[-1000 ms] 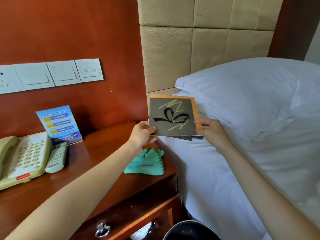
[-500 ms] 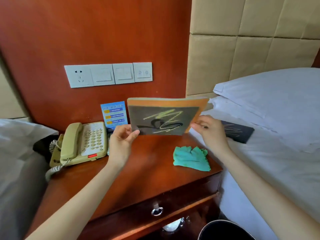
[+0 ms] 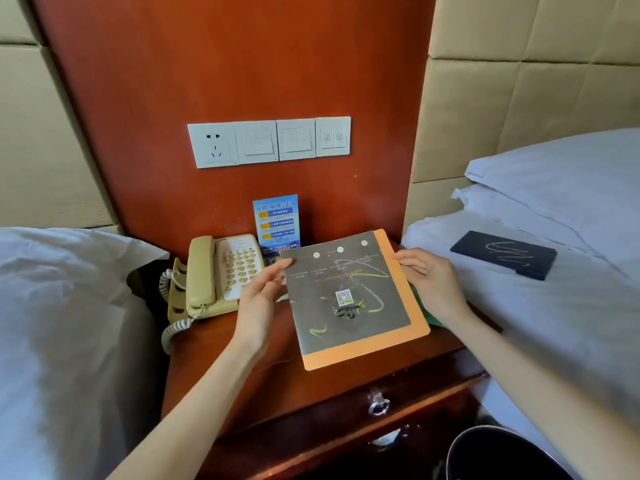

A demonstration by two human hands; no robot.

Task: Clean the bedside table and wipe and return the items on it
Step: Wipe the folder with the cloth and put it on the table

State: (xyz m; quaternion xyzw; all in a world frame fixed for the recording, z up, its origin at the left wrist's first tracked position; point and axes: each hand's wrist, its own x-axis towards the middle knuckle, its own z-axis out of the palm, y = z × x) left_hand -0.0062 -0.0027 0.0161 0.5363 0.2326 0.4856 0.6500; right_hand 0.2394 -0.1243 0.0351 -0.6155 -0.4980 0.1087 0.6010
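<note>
- Head view: the booklet [image 3: 349, 299], grey-faced with an orange border, is held tilted just above the bedside table [image 3: 332, 382], its near corner low over the wood and its far edge raised toward the wall
- The left hand [image 3: 258, 306] pinches the booklet's far-left corner between thumb and fingertips, the rest of the fingers fairly straight; the right hand [image 3: 433, 285] grips the right edge, fingers curled under the orange strip
- A sliver of green cloth [image 3: 427, 315] shows under the right hand at the table's right side, mostly hidden by the booklet
- Farther back stand the cream telephone [image 3: 216, 275], touching the left rear of the tabletop, and a blue card [image 3: 277, 221] propped against the red wall panel; part of another item between card and booklet is too hidden to name
- A dark folder [image 3: 504, 254] lies on the white bed to the right, well apart from the table
- Judgement: this looks like the return step for the booklet, so it should be lowered flat, near edge first, squared to the table front and kept off the cloth so the cloth can be pulled free afterwards
- Releasing one hand only once the booklet rests fully on the wood would stop it sliding toward the drawer edge
- Keeping clear of the telephone cord [image 3: 173, 327] avoids dragging the handset
</note>
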